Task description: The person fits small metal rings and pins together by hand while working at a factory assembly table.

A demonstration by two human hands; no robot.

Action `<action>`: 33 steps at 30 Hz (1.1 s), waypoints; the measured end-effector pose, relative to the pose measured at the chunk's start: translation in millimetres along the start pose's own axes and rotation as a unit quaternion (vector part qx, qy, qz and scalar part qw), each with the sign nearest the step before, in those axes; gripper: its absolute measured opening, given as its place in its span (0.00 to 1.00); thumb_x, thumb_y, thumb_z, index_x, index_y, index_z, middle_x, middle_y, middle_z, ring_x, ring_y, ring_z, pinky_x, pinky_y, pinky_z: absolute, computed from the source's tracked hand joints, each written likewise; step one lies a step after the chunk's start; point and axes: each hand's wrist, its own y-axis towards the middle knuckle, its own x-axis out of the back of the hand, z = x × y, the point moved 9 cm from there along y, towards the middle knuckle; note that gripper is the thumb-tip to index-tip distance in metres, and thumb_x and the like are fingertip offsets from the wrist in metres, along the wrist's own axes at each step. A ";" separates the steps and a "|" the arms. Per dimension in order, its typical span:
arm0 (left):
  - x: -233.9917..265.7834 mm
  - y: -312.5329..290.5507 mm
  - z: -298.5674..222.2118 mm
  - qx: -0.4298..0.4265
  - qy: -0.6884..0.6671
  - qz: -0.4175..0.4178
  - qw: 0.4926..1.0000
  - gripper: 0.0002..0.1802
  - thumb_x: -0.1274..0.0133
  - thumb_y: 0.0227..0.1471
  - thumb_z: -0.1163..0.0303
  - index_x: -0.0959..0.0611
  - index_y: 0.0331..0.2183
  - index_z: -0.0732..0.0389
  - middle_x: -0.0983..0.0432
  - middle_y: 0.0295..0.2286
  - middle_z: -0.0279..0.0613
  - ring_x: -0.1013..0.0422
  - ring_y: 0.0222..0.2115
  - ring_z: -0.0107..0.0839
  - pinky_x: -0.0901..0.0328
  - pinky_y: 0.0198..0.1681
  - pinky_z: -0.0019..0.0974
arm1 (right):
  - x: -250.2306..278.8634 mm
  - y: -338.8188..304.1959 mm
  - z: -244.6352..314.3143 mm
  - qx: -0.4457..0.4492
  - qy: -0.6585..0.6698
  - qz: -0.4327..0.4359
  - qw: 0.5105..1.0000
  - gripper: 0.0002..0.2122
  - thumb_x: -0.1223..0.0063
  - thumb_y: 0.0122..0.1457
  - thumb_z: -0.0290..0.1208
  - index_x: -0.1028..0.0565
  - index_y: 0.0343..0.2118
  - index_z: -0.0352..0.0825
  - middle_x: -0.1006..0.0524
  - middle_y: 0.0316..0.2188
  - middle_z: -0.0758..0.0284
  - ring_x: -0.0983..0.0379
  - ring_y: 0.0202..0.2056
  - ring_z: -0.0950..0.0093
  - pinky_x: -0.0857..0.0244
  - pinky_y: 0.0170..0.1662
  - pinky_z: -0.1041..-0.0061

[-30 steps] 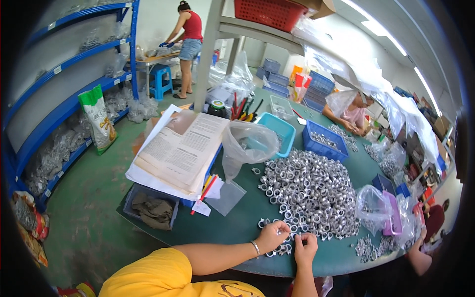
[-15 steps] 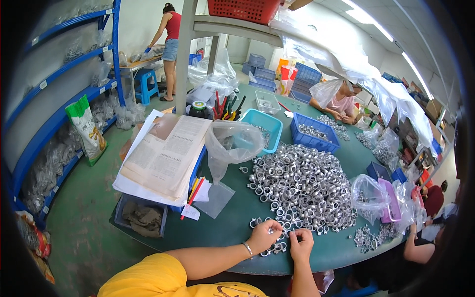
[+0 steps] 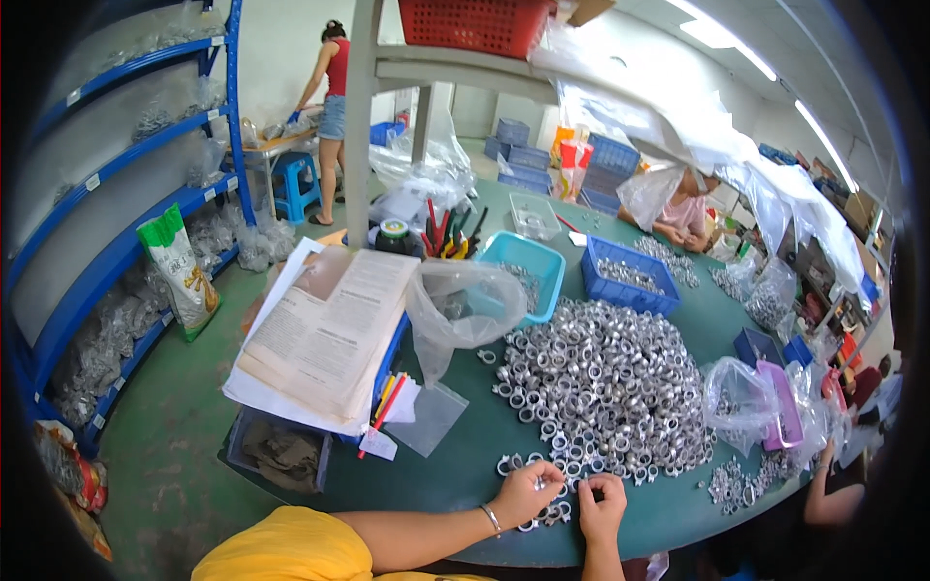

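Note:
A large heap of silver metal rings [image 3: 610, 387] lies on the green table [image 3: 407, 494]. At the heap's near edge, my left hand [image 3: 528, 489] is closed in a pinch, with a small silver metal part showing at its fingertips. Just to its right, my right hand [image 3: 603, 504] also has thumb and fingers pressed together; what they hold is too small to make out. The two hands face each other, fingertips a little apart. Several loose rings [image 3: 528, 525] lie under and beside them. A metal bangle circles my left wrist.
Left of the heap stand a stack of papers [image 3: 329, 339], a plastic bag [image 3: 450, 320] and a teal basin [image 3: 533, 261]. Behind it is a blue crate [image 3: 630, 276]. Small metal parts [image 3: 741, 484] and a pink basket [image 3: 778, 407] lie right. Other people work farther off.
The whole view has shifted slightly, so the table sits lower and farther right. My hands stay close together in their pinches at the heap's near edge.

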 end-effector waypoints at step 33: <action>-4.1 3.1 4.8 0.077 -0.096 0.033 0.992 0.05 0.48 0.48 0.75 0.25 0.30 0.63 0.31 0.19 0.31 0.36 0.15 0.16 0.40 0.14 0.20 | 2.5 -0.9 -4.7 -0.028 0.012 0.028 0.999 0.04 0.42 0.42 0.20 0.26 0.23 0.30 0.25 0.30 0.62 0.29 0.33 0.67 0.36 0.37 0.75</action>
